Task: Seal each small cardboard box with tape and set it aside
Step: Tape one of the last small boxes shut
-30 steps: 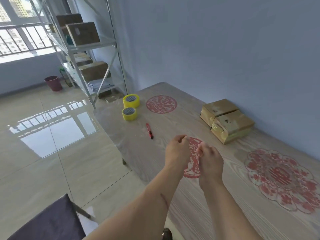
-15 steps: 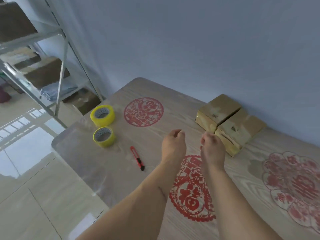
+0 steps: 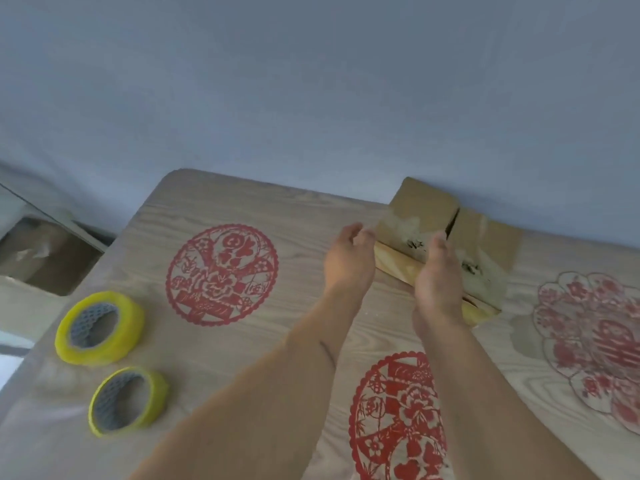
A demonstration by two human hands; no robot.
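Two small cardboard boxes stand side by side against the wall at the back of the table: the left box (image 3: 417,216) and the right box (image 3: 485,251). My left hand (image 3: 349,261) hovers just left of the left box, fingers relaxed and holding nothing. Over the seam between the boxes is my right hand (image 3: 438,275), also with relaxed fingers and nothing in it. Two yellow tape rolls lie at the table's left: a larger roll (image 3: 100,327) and a smaller roll (image 3: 126,400).
The wooden table (image 3: 277,341) carries red paper-cut decorations, one at the centre (image 3: 221,271), one near me (image 3: 398,417) and a pale one at the right (image 3: 595,341). A blue wall stands behind. A shelf with a box (image 3: 41,254) is at the far left.
Both hands have moved forward from the table's middle to the boxes at the wall. The view has swung right and closer; the red knife has left the frame.
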